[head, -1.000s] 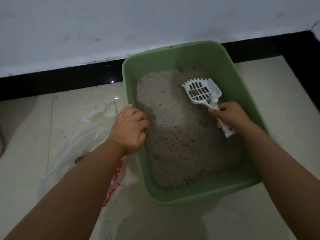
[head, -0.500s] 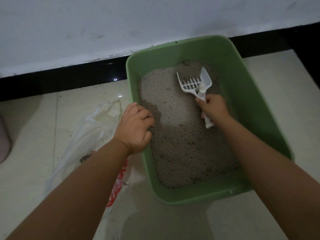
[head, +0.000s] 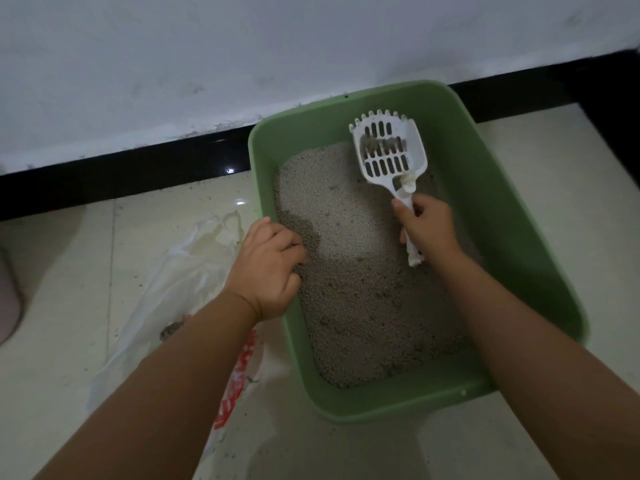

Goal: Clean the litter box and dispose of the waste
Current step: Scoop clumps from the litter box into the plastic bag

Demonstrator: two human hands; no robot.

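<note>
litter box (head: 512, 237): green plastic tray on the tiled floor (head: 62, 271), its far end close to the black skirting (head: 121, 171) under the white wall (head: 242, 46). it sits a little askew to the wall.
litter (head: 363, 289): grey granules across the tray bottom, paler at the far end, darker toward you.
right hand (head: 427, 225): your grip is wrapped round the handle of the white slotted scoop (head: 388, 150), thumb along the top of the handle, the handle's butt end sticking out below your palm.
scoop: held above the far end of the litter, toothed edge pointing toward the wall, face up to you. a small dark clump (head: 375, 144) lies across the middle slots; it looks like waste, though the light is too dim to be sure.
left hand (head: 266, 268): your fingers are curled over the left rim of the tray, knuckles up, fingertips on the inner side by the litter.
bag (head: 180, 278): thin white plastic bag with red print, crumpled on the floor just left of the tray, partly under your left forearm. a small dark lump (head: 171, 330) rests on it near your wrist.
floor: scattered grains around the bag and along the skirting.
</note>
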